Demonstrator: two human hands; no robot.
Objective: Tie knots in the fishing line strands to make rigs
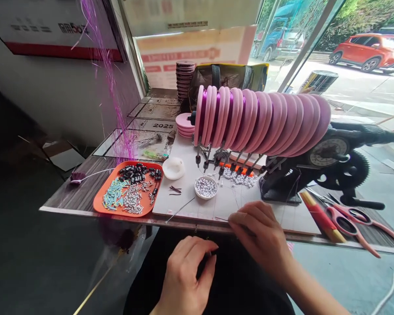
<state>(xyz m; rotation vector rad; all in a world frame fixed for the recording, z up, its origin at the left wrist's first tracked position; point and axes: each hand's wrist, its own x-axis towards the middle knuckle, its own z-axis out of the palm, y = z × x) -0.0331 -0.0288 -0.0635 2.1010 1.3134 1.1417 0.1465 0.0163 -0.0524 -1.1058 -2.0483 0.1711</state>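
The right hand (259,232) pinches a thin dark strip (221,218) — bead bowl (205,197) at its ten o'clock; left hand (186,276), narrowly parted, at eight.

Strong daylight pours through the window (311,46) at one to two o'clock, bleaching the pavement (351,89) outside nearly white, while the floor (36,262) at eight o'clock sinks into shadow. The left hand (185,269) at six o'clock and right hand (261,234) at five are softly lit. Wide-angle distortion slants the sign (62,41) at ten o'clock, and the banner (190,43) at twelve looks hazy.
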